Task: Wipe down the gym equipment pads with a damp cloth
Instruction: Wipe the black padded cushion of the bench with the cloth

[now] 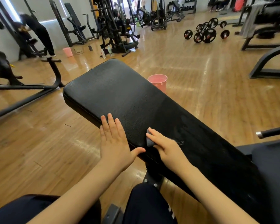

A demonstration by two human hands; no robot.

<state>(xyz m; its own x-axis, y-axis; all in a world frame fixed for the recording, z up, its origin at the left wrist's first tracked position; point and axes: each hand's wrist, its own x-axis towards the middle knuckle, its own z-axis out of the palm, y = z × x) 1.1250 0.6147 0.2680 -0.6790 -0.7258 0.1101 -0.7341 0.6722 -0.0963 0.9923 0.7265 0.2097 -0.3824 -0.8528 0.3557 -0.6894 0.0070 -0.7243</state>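
The bench pad is a long black slab with rounded corners and a seamed edge. It runs from the near right towards the far left and is covered in fine-grained vinyl. Its far portion shows a dull greyish sheen, while the stretch right of the hands looks darker and streaked, which I judge to be damp from wiping.

The right hand lies on the pad near its near-left edge with the cloth under it. The fingers are extended but curve over the cloth, pressing it flat against the vinyl. Only a small grey bunch of soft fabric shows beneath the fingertips and palm. This hold suits pushing the cloth along the surface under pressure.

The left hand is laid flat, fingers straight and close together, across the near-left edge of the pad, thumb spread towards the right hand. It holds nothing. Its placement appears to be a brace, steadying the person against the pad during the stroke.

A pink bucket stands on the wooden floor just beyond the far-right side of the pad, presumably kept close for rinsing. A second pink bucket stands far left, near another person bent at a machine. Barbells with black plates lie on the floor far right.

Judgement: wiping of this pad is under way, and the far portion is likely still to be covered.
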